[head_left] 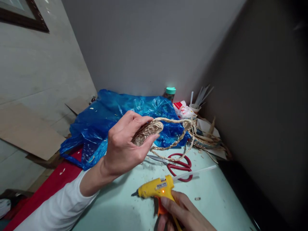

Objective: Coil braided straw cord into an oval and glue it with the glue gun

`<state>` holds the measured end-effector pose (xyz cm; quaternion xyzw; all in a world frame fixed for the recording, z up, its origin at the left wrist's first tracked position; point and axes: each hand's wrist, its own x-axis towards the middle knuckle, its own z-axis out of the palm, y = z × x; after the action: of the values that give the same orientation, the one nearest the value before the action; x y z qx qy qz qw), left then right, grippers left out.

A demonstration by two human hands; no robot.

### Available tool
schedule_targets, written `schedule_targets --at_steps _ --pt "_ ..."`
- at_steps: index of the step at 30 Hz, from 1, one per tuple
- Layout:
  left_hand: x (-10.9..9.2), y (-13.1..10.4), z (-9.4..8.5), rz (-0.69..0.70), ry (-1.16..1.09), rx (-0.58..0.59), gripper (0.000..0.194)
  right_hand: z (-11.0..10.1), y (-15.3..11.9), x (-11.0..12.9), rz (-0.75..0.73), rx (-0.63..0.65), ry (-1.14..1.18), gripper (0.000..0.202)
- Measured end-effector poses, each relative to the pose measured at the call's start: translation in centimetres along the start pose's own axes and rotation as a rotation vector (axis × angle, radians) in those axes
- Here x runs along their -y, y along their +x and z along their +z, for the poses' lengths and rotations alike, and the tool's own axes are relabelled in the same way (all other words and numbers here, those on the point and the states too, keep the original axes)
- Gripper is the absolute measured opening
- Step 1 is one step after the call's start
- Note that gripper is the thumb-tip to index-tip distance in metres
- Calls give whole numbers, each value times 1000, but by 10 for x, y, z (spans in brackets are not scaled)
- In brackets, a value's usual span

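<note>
Head camera view shows the left hand [124, 146] holding a flat coil of braided cord [150, 131] between its thumb and fingers, raised above the table [216, 195]. The grip is narrow around the coil's sides and leaves one rounded end uncovered, probably so that this end can be seen and reached. From the coil, a loose length of cord [172, 120] goes to the right and hangs in loops. The right hand [183, 208] is closed around the handle of a yellow glue gun [152, 188], lower than the coil. Its dark nozzle points to the left and a little down, maybe to keep the hot tip away from the fingers; whether the trigger is pressed, I cannot tell. A small orange light glows on its side, and a clear glue stick [202, 171] comes out of the back. Red-handled scissors [179, 167] lie behind the gun, perhaps put there to be near the hands. Farther away are a blue plastic bag [83, 128], dried strips [208, 142], a cup of white sticks [195, 109], a red and white packet [184, 110] and a jar with a green lid [170, 91]. The gun has a label with printing, but the letters are too small to read; the packet's marks are also not readable.
</note>
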<state>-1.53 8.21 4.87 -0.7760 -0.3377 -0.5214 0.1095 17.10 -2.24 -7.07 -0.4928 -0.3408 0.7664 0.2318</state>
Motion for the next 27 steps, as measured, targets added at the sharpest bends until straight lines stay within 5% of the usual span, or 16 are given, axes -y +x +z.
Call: schedule_targets --at_steps 3,9,11,13,16,20,27 --pt "-1 -1 0 10 -17 14 22 -2 -8 12 -84 -44 -276 64" --pt "-5 -6 5 6 -81 61 26 -23 -47 55 -604 -379 -1149 42" --pt "-7 -9 7 7 -97 77 28 -30 -58 73 -1049 -657 -1201 21" --pt "-9 -11 9 4 -110 106 30 -32 -62 91 -1251 -1098 -1254 21" --pt "-12 -15 12 -2 -121 148 32 -32 -54 110 -1411 -998 -1385 37" --pt "-13 -19 17 -37 -141 193 35 -32 -36 115 -1495 -760 -1389 20" --pt "-15 -22 22 -125 -180 251 32 -38 -36 107 -1475 -812 -1447 17"
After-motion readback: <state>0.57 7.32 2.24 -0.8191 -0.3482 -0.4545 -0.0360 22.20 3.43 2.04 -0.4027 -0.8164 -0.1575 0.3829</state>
